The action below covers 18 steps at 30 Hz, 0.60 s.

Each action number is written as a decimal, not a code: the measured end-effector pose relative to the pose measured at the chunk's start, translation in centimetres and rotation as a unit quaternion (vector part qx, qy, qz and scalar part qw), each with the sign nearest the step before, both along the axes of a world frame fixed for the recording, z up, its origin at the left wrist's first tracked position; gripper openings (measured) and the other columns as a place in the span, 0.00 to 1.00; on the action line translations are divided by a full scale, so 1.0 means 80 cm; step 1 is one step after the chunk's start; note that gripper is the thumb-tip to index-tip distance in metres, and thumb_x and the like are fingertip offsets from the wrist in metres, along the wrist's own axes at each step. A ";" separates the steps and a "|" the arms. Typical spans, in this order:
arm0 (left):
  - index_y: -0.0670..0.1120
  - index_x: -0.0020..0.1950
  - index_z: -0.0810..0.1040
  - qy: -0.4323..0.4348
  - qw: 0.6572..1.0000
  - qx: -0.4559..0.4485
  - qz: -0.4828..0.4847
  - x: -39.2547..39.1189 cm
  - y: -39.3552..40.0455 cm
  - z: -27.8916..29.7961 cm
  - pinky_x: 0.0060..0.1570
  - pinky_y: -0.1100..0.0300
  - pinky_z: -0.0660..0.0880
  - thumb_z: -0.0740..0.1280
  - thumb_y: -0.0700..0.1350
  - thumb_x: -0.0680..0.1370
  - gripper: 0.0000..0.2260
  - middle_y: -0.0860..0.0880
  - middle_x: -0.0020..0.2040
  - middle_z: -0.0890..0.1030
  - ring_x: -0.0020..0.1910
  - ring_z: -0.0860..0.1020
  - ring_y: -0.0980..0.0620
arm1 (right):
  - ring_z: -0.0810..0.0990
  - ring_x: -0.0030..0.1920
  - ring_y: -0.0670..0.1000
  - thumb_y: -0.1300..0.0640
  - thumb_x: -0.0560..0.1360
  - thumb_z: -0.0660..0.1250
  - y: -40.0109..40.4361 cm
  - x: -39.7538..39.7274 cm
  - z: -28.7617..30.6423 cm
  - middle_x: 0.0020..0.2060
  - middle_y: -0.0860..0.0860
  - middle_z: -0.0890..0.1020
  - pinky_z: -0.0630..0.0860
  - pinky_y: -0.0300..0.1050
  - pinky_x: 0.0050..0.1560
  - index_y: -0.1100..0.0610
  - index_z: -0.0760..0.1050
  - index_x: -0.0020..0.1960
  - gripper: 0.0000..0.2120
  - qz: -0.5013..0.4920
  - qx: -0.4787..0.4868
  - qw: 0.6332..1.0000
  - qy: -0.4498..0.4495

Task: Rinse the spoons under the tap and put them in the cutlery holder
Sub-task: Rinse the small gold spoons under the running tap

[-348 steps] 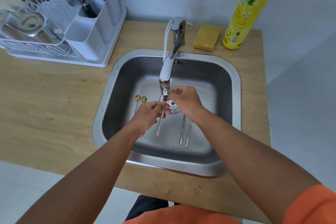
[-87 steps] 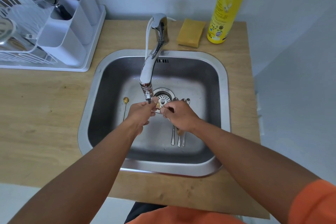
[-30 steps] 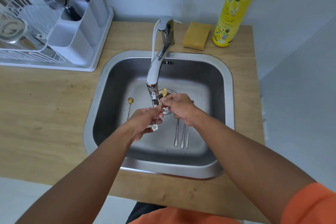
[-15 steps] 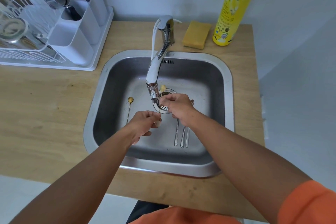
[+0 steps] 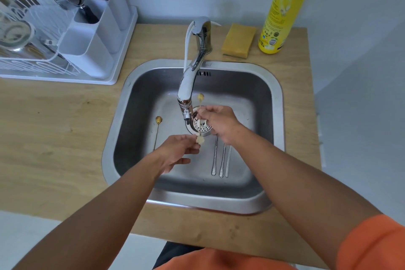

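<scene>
Over the steel sink (image 5: 276,103), the right hand (image 5: 219,121) pinches the thin stem of a gold spoon (image 5: 199,116) just beside the tap (image 5: 190,81) nozzle, with the small bowl pointing to 12 o'clock and the flower-shaped end hanging at 6 o'clock. The left hand (image 5: 178,151) sits at 7 o'clock from the right one, its fingers loosely curled, and its fingertips (image 5: 195,139) touch or lightly pinch that flower end; which of the two I cannot tell. A second gold spoon (image 5: 157,131) lies flat on the sink floor at 9 o'clock from the drain (image 5: 202,128). Three silver spoons (image 5: 221,158) lie side by side at 5 o'clock from the drain, handles toward the person. The white cutlery holder (image 5: 94,35) stands on the desk (image 5: 50,129) at 10 o'clock from the sink, with utensils in its far compartments. A yellow sponge (image 5: 238,40) and a yellow bottle (image 5: 282,6) stand at 1 o'clock behind the sink
</scene>
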<state>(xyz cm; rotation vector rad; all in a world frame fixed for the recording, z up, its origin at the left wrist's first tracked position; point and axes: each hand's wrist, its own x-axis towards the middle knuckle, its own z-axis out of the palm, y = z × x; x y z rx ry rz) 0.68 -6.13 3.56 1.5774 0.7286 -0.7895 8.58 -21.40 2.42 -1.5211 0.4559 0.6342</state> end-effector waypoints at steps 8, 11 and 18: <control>0.50 0.60 0.85 0.004 0.996 -0.076 0.051 0.009 0.006 -0.001 0.59 0.47 0.77 0.59 0.55 0.87 0.17 0.50 0.56 0.86 0.58 0.83 0.49 | 0.73 0.31 0.45 0.53 0.78 0.74 -0.003 -0.003 -0.002 0.41 0.46 0.89 0.63 0.37 0.24 0.52 0.86 0.47 0.03 0.027 0.000 1.000 0.012; 0.51 0.56 0.85 0.020 0.994 -0.107 0.018 0.013 0.001 0.003 0.57 0.49 0.76 0.61 0.54 0.86 0.14 0.52 0.50 0.86 0.53 0.84 0.51 | 0.75 0.30 0.46 0.54 0.78 0.74 0.003 -0.016 -0.007 0.39 0.46 0.88 0.63 0.37 0.24 0.52 0.86 0.46 0.03 0.025 0.001 0.999 0.033; 0.49 0.58 0.85 0.046 0.997 -0.041 0.055 -0.001 -0.002 -0.010 0.58 0.48 0.76 0.73 0.54 0.79 0.12 0.53 0.47 0.88 0.51 0.85 0.50 | 0.70 0.32 0.46 0.54 0.77 0.74 0.003 -0.030 -0.004 0.42 0.45 0.89 0.64 0.37 0.25 0.52 0.86 0.40 0.07 0.059 -0.030 0.998 0.017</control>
